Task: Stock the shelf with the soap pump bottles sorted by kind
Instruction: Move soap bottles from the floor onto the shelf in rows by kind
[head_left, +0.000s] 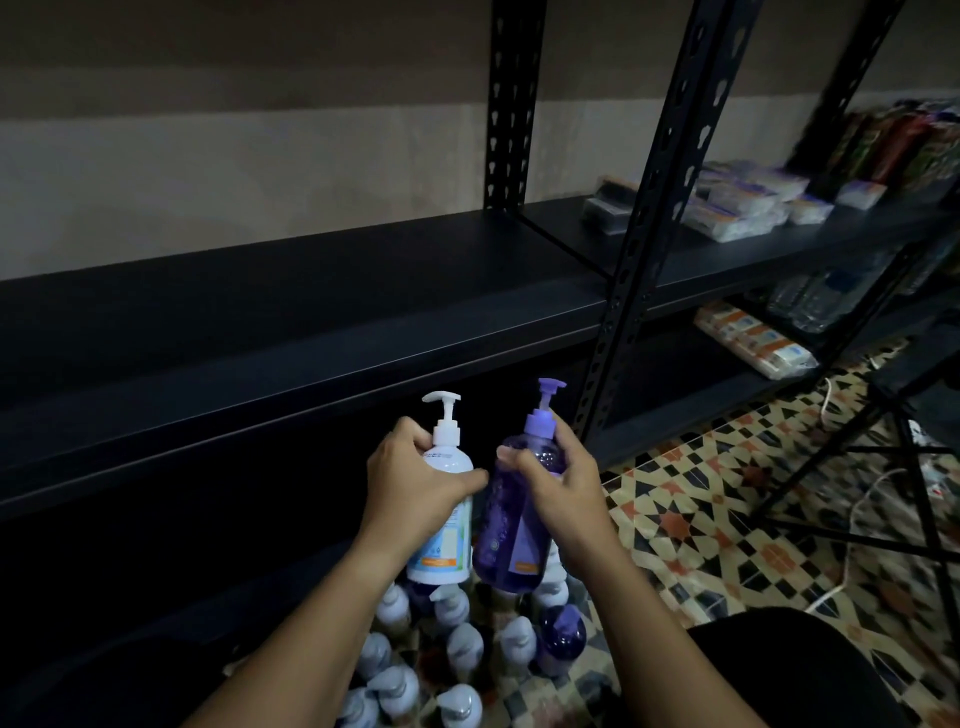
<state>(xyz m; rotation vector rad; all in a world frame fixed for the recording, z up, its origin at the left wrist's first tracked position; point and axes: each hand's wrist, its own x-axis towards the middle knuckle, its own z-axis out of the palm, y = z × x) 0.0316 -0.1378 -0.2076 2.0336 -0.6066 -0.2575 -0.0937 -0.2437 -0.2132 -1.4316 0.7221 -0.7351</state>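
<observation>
Left hand (410, 483) fingers curled round white bottle (441, 519), right hand (558, 480) round purple bottle (514, 519), both held upright below shelf (311, 332) edge. Prob full & heavy-ish, rigid plastic, smooth; grip body/shoulder, not pump

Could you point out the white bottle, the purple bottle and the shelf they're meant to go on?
white bottle (453, 551): head view, on its lower label.
purple bottle (511, 540): head view, on its body below the fingers.
shelf (322, 312): head view, on its bare black board.
</observation>
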